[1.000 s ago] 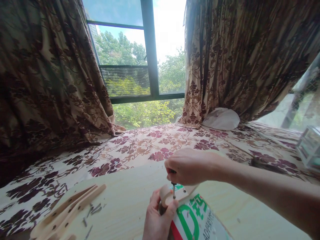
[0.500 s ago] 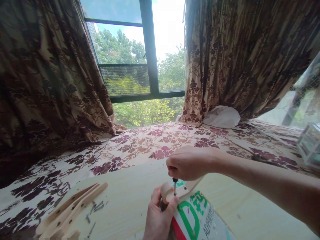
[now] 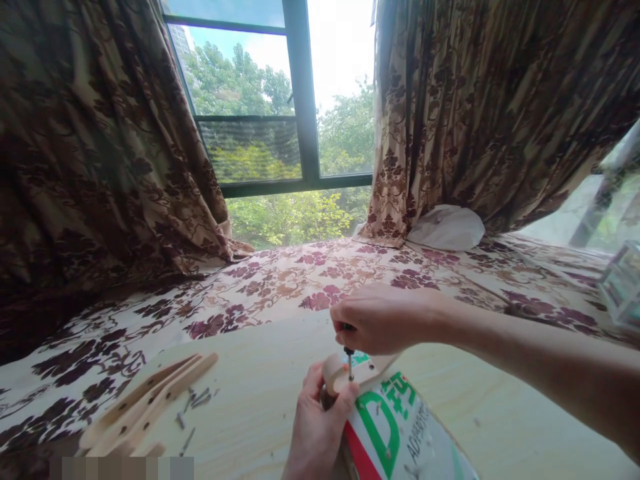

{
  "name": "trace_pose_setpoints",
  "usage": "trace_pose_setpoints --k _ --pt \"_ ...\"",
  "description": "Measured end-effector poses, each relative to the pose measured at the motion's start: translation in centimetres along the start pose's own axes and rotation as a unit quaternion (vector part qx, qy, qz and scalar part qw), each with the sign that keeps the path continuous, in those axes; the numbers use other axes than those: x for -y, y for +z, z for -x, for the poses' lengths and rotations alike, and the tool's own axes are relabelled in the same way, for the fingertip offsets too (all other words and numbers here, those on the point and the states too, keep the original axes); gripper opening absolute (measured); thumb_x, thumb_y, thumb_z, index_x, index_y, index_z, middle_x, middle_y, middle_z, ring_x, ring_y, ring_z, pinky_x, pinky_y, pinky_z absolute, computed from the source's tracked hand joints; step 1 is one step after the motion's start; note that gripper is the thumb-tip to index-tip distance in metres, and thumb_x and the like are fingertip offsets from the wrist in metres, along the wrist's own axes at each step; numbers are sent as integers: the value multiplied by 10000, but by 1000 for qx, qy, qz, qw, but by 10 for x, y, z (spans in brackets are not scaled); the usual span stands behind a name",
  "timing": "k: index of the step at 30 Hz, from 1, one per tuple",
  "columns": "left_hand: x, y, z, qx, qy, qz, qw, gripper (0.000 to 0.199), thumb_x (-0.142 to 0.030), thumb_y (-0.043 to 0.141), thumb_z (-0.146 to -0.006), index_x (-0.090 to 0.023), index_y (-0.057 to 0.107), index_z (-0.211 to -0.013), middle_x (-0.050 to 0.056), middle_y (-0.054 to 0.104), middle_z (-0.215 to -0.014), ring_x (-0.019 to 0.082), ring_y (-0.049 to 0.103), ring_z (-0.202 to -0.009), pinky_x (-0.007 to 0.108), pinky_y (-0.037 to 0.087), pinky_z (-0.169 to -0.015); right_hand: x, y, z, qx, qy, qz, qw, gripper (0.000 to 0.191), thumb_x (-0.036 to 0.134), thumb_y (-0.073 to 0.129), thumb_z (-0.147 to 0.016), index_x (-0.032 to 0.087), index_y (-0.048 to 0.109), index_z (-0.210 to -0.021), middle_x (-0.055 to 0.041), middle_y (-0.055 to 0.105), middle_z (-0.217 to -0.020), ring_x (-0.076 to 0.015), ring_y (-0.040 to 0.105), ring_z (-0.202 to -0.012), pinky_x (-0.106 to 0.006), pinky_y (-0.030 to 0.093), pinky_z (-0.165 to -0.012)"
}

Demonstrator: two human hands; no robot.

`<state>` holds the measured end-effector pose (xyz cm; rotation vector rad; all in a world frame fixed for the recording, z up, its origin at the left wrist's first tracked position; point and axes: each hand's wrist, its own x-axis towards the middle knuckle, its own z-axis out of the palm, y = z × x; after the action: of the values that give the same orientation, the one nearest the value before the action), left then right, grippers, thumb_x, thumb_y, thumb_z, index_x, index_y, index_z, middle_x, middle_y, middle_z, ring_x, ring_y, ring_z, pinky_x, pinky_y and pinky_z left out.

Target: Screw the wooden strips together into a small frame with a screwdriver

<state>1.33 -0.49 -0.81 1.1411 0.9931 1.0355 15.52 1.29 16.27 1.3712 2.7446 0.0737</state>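
Note:
My right hand (image 3: 373, 320) is closed around the dark handle of a screwdriver (image 3: 349, 353), whose metal shaft points straight down. Its tip meets a pale wooden piece (image 3: 383, 373) with a rounded end and a dark hole, close to my left thumb. My left hand (image 3: 323, 417) wraps around that rounded end, thumb on top, fingers partly hidden behind. Beneath the wooden piece lies a white printed panel (image 3: 435, 447) with green lettering and a red stripe. Whether a screw sits under the tip is too small to tell.
Several pale wooden strips with holes (image 3: 150, 400) lie on the light wooden board (image 3: 250, 373) at left, beside several loose screws (image 3: 200, 399). A flowered cloth (image 3: 280, 280) spreads behind. A white bag (image 3: 447, 227) rests by the curtain; a clear box (image 3: 623, 283) stands at right.
The view has shifted slightly. My right hand's fingers have changed their hold a little, and more of the screwdriver handle shows. My left hand keeps its grip on the wooden piece.

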Motion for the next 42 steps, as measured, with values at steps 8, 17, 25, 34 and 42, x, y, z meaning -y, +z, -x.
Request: trace_pose_setpoints --k 8,17,25,34,42 --pt "1 -1 -3 9 7 -13 1000 531 -524 722 -661 -188 548 -1034 31 632 -907 182 600 -783 294 495 -718 -5 -6 3 2 -44 -32 999 219 197 481 -799 201 669 -911 -31 694 -802 -127 507 -625 -245 288 -512" --pt "-1 -1 0 7 19 -10 1000 506 -531 735 -641 -186 577 -976 10 627 -827 193 612 -778 276 492 -683 -3 0 0 -14 8 0 1000 271 299 468 -853 147 684 -912 -88 703 -797 -153 539 -620 -270 250 -494" --pt "0 0 -1 -1 15 -18 1000 529 -541 738 -632 -184 577 -989 11 634 -843 181 605 -776 266 488 -690 0 -8 4 33 -28 15 999 220 208 514 -806 181 706 -912 -69 706 -783 -153 553 -642 -262 282 -512" --pt "1 -1 -2 7 20 -27 999 528 -539 712 -663 -183 562 -1023 12 612 -845 201 603 -798 295 492 -701 4 -10 1 38 -27 31 998 222 250 564 -778 183 705 -936 -68 711 -803 -152 530 -608 -268 265 -472" --pt "5 -1 -3 5 20 -17 1000 495 -521 709 -676 -199 564 -1022 16 607 -924 189 603 -814 292 494 -724 4 -3 -2 48 -17 37 998 217 243 543 -780 156 727 -856 -80 692 -704 -137 477 -533 -261 258 -450"
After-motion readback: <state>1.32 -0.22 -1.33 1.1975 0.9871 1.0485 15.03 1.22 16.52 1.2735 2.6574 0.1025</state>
